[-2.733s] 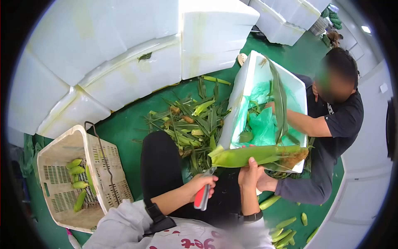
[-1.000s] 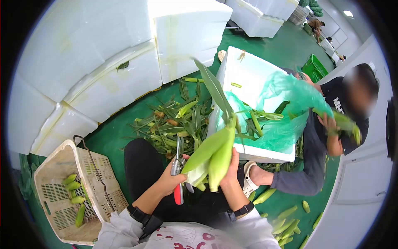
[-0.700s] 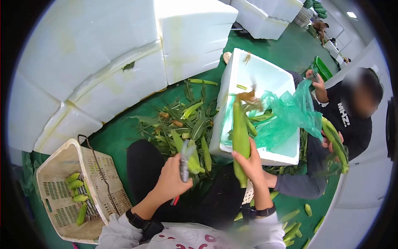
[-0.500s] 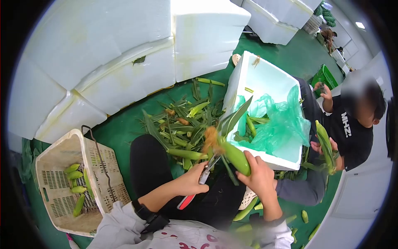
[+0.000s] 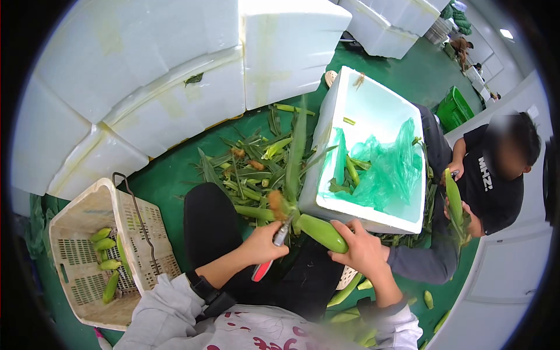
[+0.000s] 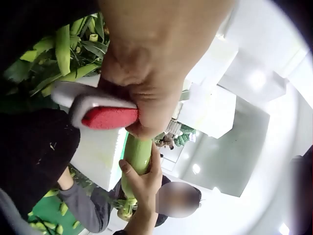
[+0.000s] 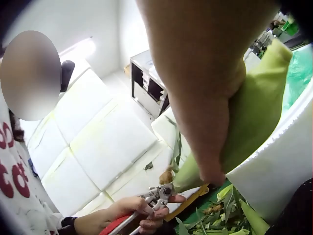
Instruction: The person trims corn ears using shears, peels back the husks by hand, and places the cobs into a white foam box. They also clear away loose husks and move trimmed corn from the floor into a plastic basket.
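In the head view my left hand (image 5: 262, 244) grips pruning shears (image 5: 262, 270) with a red handle. My right hand (image 5: 364, 252) holds a green ear of corn (image 5: 321, 233), its brown silk (image 5: 276, 203) pointing left toward the shears. Seen from the right wrist, the shears' metal head (image 7: 165, 191) lies right at the ear's narrow silk end, and the ear (image 7: 257, 105) runs up past my palm. The left wrist view shows the red handle (image 6: 111, 117) under my left hand, while my right hand (image 6: 144, 181) clasps the ear (image 6: 139, 159).
A heap of husks (image 5: 251, 169) lies on the green floor before a white foam box (image 5: 364, 219) with green plastic. At left stands a basket (image 5: 154, 233) holding several ears. Another person (image 5: 490, 169) sits at right with an ear. Foam boxes (image 5: 175, 99) line the back.
A husk piece came off the ear and dropped toward the heap. My right hand turned the ear from upright until its silk end pointed left, and the shears moved up to that end.
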